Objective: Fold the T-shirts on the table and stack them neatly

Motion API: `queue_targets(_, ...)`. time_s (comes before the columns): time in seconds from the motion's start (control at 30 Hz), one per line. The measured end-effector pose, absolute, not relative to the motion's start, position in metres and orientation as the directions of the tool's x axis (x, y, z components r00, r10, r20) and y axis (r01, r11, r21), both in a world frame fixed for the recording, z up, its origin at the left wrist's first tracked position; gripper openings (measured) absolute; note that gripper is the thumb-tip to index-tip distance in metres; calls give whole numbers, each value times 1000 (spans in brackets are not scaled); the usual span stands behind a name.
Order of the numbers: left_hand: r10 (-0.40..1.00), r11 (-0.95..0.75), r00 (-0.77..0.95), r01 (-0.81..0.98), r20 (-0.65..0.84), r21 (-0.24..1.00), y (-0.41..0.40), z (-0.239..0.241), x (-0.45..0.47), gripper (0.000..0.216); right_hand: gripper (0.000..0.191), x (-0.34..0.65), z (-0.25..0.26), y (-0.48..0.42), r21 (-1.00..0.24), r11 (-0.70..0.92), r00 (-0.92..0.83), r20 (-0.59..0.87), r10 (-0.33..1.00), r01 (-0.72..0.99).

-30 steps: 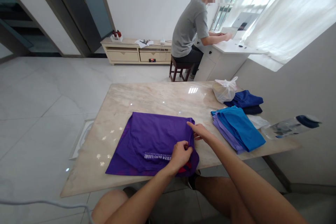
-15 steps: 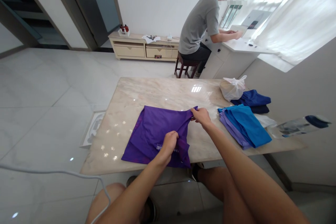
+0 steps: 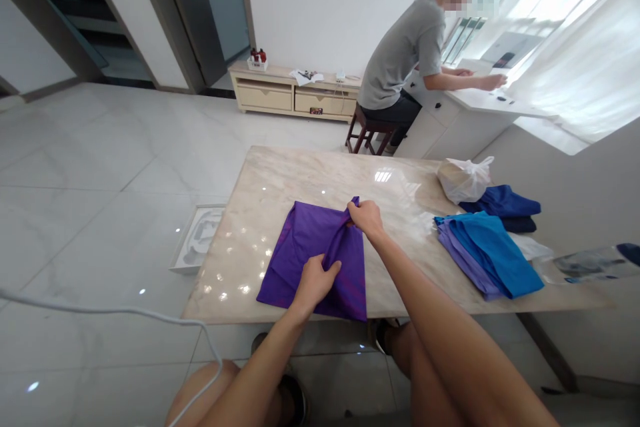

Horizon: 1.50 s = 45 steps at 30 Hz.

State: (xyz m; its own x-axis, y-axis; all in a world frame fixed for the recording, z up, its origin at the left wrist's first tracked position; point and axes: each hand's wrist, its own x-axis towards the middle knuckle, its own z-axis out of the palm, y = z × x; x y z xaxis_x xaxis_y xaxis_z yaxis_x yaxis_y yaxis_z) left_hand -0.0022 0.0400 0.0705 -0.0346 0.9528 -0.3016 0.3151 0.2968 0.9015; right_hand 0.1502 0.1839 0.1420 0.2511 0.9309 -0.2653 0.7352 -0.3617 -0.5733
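Observation:
A purple garment [image 3: 313, 230] lies folded into a rough rectangle near the front edge of the marble table. My right hand [image 3: 367, 217] pinches its upper right corner and lifts a twisted fold a little above the table. Lower down, my left hand [image 3: 316, 283] rests on the cloth beside that fold, thumb apart from the fingers; the fingertips are partly lost in the cloth. To the right lie a folded bright blue garment [image 3: 500, 250] and a lilac garment [image 3: 463, 260] beneath it.
Behind the folded clothes are a white plastic bag [image 3: 465, 180], dark blue clothing [image 3: 505, 203] and a clear bottle [image 3: 590, 263]. A white cable [image 3: 125, 310] crosses at left. A person in a grey shirt [image 3: 407, 57] sits at a white desk beyond the marble table [image 3: 310, 170].
My right hand has drawn the garment's corner leftward across the cloth. My left hand has loosened its grip and spread its thumb. The white lettering no longer shows. The view has shifted left.

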Motion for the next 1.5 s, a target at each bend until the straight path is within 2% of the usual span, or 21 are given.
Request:
queue_targets(0.1,967,252,-47,327,-250,911,37,77,-27,22,39,138,143,186,-584,-367,259,-263,929,724)
queue_targets(0.23,980,198,-67,451,-188,870,33,89,-51,28,40,120,143,185,-603,-377,269,-265,926,703)
queue_targets(0.4,967,254,-142,620,-213,743,28,95,-67,20,40,99,139,185,-610,-380,261,-279,924,695)
queue_targets(0.73,941,335,-217,701,-259,629,20,90,-95,31,41,63,123,190,-614,-323,218,-242,945,720)
queue_targets(0.87,913,395,-283,794,-293,462,17,101,-100,32,49,60,113,193,-674,-266,85,-289,953,689)
queue_targets(0.93,906,397,-294,842,-306,365,16,108,-101,30,48,69,108,195,-677,-274,76,-307,949,683)
queue_targets(1.1,897,368,-262,889,-357,272,19,116,-100,30,30,107,106,195,-561,-249,154,-211,965,789)
queue_targets(1.27,903,332,-235,914,-360,235,23,112,-100,29,30,136,116,190,-399,-245,209,-132,969,884)
queue_targets(1.4,919,314,-237,923,-314,222,26,112,-104,30,31,150,120,187,-341,-223,187,-134,973,913)
queue_targets(1.5,909,336,-273,928,-316,163,26,116,-108,31,31,158,119,185,-289,-200,161,-151,975,936)
